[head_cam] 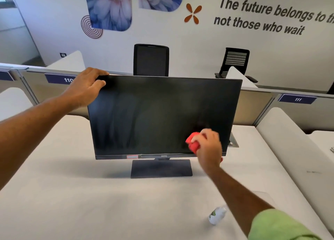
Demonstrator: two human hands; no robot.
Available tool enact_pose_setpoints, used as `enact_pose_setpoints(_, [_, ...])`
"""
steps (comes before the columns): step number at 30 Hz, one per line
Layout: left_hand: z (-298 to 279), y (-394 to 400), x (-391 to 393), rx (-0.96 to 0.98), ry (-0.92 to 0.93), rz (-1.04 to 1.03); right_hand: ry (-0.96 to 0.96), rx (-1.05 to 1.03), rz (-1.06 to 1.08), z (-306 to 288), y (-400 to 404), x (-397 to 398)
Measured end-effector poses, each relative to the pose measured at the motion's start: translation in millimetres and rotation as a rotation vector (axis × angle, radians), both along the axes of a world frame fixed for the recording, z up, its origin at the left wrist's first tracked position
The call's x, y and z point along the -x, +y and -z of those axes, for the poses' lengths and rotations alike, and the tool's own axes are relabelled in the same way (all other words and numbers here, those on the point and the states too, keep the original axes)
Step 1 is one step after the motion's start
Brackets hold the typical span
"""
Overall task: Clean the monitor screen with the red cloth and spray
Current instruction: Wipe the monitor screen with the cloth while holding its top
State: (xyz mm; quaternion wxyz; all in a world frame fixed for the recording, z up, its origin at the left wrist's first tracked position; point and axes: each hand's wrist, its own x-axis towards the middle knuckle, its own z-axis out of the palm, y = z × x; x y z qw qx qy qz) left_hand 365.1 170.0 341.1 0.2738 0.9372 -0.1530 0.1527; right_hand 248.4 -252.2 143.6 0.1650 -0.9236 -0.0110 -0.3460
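Red cloth (193, 143): bunched in my right hand (207, 147), fingers curled round it, pressed on the lower right part of the screen near the bottom bezel.
Left hand (86, 87): gripping the top left corner of the BenQ monitor (162, 113), fingers over the top edge and thumb on the front, steadying it.
Monitor place: standing on its flat base around the middle of the white surface (90, 203), toward the far edge.
Doing it well: I judge overlapping passes with light, even pressure best, my left hand bracing so the panel does not tip back, finishing into the bottom right corner.
Screen look: dark, switched off, with faint vertical streaks across the left and middle, so more wiping seems needed there.
Spray bottle (216, 215): small, clear with a green label, lying near the surface's front right, well apart from the monitor, untouched.
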Motion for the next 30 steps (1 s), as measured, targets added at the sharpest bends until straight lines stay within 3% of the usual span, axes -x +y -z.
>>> enact_pose_setpoints(5, [0.3,-2.3,-2.2,0.003,0.013,-0.007,-0.299,0.012,0.085,-115.0,-57.0,-54.3])
enact_pose_setpoints(9, [0.6,-1.3,-3.2,0.001,0.013,-0.011,-0.347,0.069,0.122,-175.7,-77.2,-84.3])
enact_pose_setpoints(14, [-2.5,-5.4,-5.6,-0.02,0.015,-0.005,-0.248,-0.095,0.214,-107.1,-64.0,-57.3])
enact_pose_setpoints(19, [-3.4,-2.5,-8.0,-0.047,0.026,-0.003,-0.088,-0.71,0.4,-24.6,-20.1,-14.8])
enact_pose_setpoints(23, [-3.9,0.2,-7.7,-0.057,0.024,0.004,0.065,-0.944,0.52,7.5,22.9,6.0])
enact_pose_setpoints(30, [-4.3,3.0,-4.1,-0.085,0.037,0.016,0.054,-1.061,0.524,17.0,105.8,5.2])
